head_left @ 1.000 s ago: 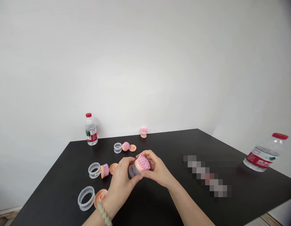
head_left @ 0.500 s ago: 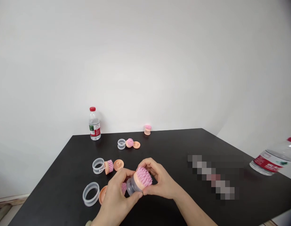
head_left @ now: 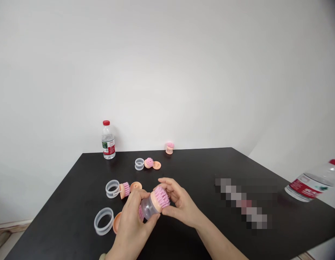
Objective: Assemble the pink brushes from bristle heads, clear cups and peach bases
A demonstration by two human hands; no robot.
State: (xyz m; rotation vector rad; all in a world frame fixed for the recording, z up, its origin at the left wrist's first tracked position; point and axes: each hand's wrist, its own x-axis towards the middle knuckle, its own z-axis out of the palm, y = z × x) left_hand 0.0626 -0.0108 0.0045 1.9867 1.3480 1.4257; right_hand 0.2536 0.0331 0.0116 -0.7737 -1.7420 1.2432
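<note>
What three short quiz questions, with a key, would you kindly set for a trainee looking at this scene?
1. Multiple choice: what colour is the cap on the bottle near the far left corner of the black table?
a) blue
b) red
c) green

2. True or false: the left hand grips the clear part of the held brush, while the right hand is at its pink bristles.

3. Fill the gap: in the farthest row of three parts, the ___ sits between the clear ring and the peach disc.

Key: 1. b (red); 2. true; 3. bristled head.
</note>
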